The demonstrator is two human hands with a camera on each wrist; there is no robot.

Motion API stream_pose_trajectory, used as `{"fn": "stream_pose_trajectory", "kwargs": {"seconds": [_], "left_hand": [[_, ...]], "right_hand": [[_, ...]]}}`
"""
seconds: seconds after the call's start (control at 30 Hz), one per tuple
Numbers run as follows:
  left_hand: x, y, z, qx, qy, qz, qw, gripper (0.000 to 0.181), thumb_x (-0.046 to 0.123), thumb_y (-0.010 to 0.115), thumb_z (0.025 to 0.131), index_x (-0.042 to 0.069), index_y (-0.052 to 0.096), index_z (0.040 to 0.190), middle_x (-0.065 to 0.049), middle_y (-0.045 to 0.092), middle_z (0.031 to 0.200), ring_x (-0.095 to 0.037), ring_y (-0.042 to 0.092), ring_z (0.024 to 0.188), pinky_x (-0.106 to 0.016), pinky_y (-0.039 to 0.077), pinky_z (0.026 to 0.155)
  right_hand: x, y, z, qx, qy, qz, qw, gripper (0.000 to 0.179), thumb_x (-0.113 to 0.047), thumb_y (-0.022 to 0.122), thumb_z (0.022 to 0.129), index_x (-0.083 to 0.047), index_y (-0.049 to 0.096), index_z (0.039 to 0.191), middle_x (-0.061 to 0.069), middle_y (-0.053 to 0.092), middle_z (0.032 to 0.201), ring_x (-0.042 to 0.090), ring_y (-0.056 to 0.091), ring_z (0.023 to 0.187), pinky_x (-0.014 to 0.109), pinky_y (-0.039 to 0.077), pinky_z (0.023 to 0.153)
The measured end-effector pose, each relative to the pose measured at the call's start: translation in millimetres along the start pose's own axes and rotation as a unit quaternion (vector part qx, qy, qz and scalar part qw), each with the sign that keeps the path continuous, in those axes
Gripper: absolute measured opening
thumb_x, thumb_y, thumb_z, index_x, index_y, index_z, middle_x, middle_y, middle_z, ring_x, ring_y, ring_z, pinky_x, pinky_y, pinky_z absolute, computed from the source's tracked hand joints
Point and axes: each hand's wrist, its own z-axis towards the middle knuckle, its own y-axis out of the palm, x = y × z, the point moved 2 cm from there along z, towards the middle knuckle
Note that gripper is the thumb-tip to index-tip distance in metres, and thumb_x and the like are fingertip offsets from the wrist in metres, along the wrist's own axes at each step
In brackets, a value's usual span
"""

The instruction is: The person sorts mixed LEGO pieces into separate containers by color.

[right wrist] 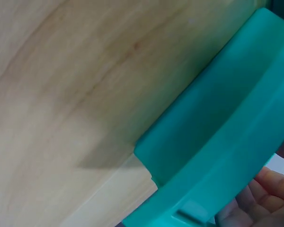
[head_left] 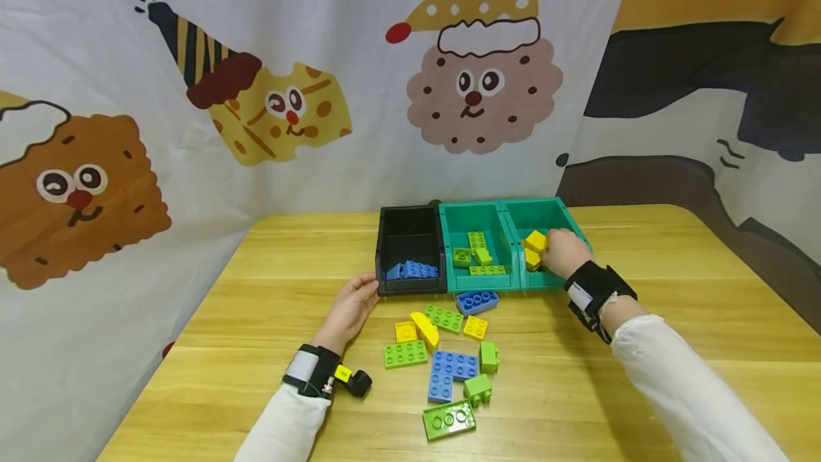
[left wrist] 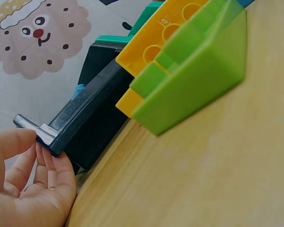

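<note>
My left hand (head_left: 349, 309) pinches the front left corner of the black bin (head_left: 410, 286), thumb on the rim and fingers beneath in the left wrist view. Blue bricks (head_left: 413, 270) lie inside that bin. My right hand (head_left: 567, 254) is inside the right teal bin (head_left: 535, 207), against yellow bricks (head_left: 536, 239). Its fingertips are hidden in the head view. In the right wrist view, curled fingers (right wrist: 270, 201) show partly behind the bin's wall; whether they hold a brick cannot be told.
The middle teal bin (head_left: 474, 209) holds several green bricks (head_left: 477, 241). In front of the bins lie loose green bricks (head_left: 405, 354), yellow bricks (head_left: 476, 327) and blue bricks (head_left: 455, 364) on the wooden table (head_left: 256, 348). A printed cloth (head_left: 359, 184) hangs behind the table.
</note>
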Motion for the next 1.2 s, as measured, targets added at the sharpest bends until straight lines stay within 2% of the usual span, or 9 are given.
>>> {"fn": "stream_pose_trajectory", "kwargs": {"seconds": [0.07, 0.17, 0.3, 0.6, 0.77, 1.03, 1.2], "left_hand": [[-0.3, -0.2, -0.3, 0.001, -0.002, 0.0, 1.0, 0.014, 0.0, 0.05, 0.095, 0.003, 0.056, 0.106, 0.0, 0.052, 0.099, -0.01, 0.051, 0.087, -0.02, 0.047, 0.08], [-0.7, -0.4, -0.7, 0.002, -0.004, 0.0, 1.0, 0.014, -0.001, 0.049, 0.095, 0.002, 0.055, 0.107, 0.0, 0.052, 0.098, -0.01, 0.051, 0.086, -0.02, 0.047, 0.079], [-0.3, 0.0, -1.0, 0.0, -0.003, 0.001, 1.0, 0.014, -0.001, 0.049, 0.095, 0.002, 0.055, 0.107, 0.0, 0.052, 0.098, -0.01, 0.051, 0.086, -0.02, 0.047, 0.079], [0.4, 1.3, -0.7, -0.009, 0.002, -0.003, 0.9999, 0.013, -0.001, 0.049, 0.094, 0.004, 0.057, 0.104, 0.0, 0.054, 0.097, -0.008, 0.052, 0.084, -0.02, 0.047, 0.079], [0.8, 1.7, -1.1, -0.008, 0.001, -0.015, 0.9999, 0.016, -0.003, 0.048, 0.094, 0.007, 0.058, 0.101, 0.0, 0.054, 0.096, -0.009, 0.052, 0.083, -0.021, 0.047, 0.079], [1.2, 0.2, -0.9, -0.01, 0.002, -0.002, 0.9999, 0.013, -0.001, 0.049, 0.095, 0.003, 0.056, 0.106, 0.0, 0.053, 0.098, -0.009, 0.051, 0.086, -0.02, 0.047, 0.08], [1.6, 1.3, -0.7, -0.007, 0.002, 0.0, 1.0, 0.014, -0.001, 0.048, 0.095, 0.002, 0.055, 0.107, -0.001, 0.053, 0.098, -0.009, 0.051, 0.086, -0.021, 0.047, 0.08]], "right_hand": [[0, 2, -0.4, -0.006, 0.003, 0.0, 1.0, 0.024, -0.009, 0.056, 0.089, 0.014, 0.055, 0.097, 0.025, 0.058, 0.085, 0.032, 0.053, 0.072, 0.047, 0.047, 0.072], [0, 6, -1.0, -0.007, 0.006, -0.001, 1.0, 0.038, -0.009, 0.055, 0.09, 0.016, 0.048, 0.118, 0.033, 0.059, 0.101, 0.038, 0.059, 0.08, 0.051, 0.049, 0.076], [2, 12, -0.9, -0.012, 0.001, -0.011, 0.9999, 0.05, -0.011, 0.052, 0.092, 0.01, 0.038, 0.135, 0.036, 0.054, 0.116, 0.044, 0.059, 0.093, 0.056, 0.048, 0.081], [2, 16, -2.4, -0.028, -0.003, -0.049, 0.9984, 0.04, -0.013, 0.046, 0.094, 0.01, 0.049, 0.126, 0.031, 0.059, 0.108, 0.041, 0.059, 0.091, 0.053, 0.049, 0.078], [0, 15, -5.1, -0.038, -0.007, -0.048, 0.9981, 0.037, -0.014, 0.043, 0.095, 0.012, 0.05, 0.121, 0.031, 0.06, 0.105, 0.04, 0.059, 0.089, 0.052, 0.048, 0.078], [-2, 15, -6.3, -0.046, -0.015, -0.052, 0.9975, 0.036, -0.012, 0.042, 0.095, 0.016, 0.05, 0.116, 0.033, 0.057, 0.101, 0.044, 0.056, 0.09, 0.053, 0.046, 0.082], [1, 16, -6.3, -0.041, -0.023, -0.045, 0.9979, 0.033, -0.012, 0.042, 0.095, 0.016, 0.053, 0.11, 0.03, 0.056, 0.092, 0.04, 0.055, 0.081, 0.05, 0.046, 0.076]]}}
